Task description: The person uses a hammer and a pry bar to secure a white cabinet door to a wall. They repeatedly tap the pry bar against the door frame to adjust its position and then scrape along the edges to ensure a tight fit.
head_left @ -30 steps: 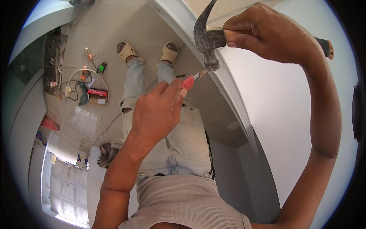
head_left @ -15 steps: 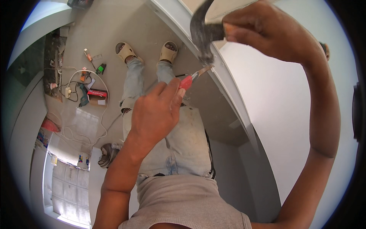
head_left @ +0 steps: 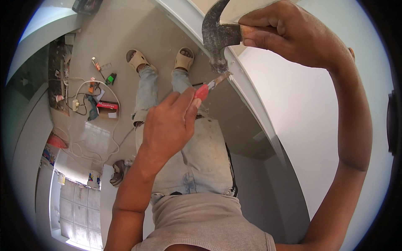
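Since a second ago, the scuffed steel claw hammer (head_left: pixel 219 38), clasped at twelve o'clock by the right hand (head_left: pixel 295 35), has shifted toward nine o'clock relative to the slim red-handled tool (head_left: pixel 201 92) clenched in the left hand (head_left: pixel 167 124).

Narrow gap between hammer (head_left: pixel 220 35) and red-handled blade (head_left: pixel 212 84) — edge of white frame (head_left: pixel 250 91) obstructs rightward; open air leftward above floor (head_left: pixel 121 25).

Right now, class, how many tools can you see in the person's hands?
2: a hammer in the right hand, and a red-handled tool in the left hand. Anything small inside either grip would be hidden.
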Tool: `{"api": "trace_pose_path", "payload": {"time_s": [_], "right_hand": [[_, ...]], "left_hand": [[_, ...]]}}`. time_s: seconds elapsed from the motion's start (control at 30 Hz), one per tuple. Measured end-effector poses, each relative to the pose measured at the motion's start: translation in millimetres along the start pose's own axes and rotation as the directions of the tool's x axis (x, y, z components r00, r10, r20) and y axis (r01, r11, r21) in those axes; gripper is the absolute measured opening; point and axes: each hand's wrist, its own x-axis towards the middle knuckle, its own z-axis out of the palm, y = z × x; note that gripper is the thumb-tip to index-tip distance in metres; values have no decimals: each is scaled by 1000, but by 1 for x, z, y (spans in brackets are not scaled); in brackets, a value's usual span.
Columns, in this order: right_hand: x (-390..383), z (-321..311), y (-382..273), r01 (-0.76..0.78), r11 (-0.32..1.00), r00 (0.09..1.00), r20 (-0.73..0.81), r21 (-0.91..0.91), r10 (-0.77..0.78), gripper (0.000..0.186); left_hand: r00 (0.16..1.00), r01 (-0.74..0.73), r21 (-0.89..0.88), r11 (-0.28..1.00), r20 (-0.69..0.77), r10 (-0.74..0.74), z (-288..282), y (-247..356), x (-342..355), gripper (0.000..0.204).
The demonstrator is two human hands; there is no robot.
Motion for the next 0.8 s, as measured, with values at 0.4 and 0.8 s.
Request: {"api": "trace_pose_path", "payload": {"time_s": [0.4, 0.8], "right_hand": [[11, -1, -11, -186, 981, 979, 75, -46, 189, 34], [-7, 0, -8, -18, 999, 999, -46, 36, 19, 37]], "left_hand": [[996, 72, -160, 984, 62, -63, -4, -6, 9, 21], [985, 120, -181, 976, 141, -95, -14, -2, 13, 19]]}}
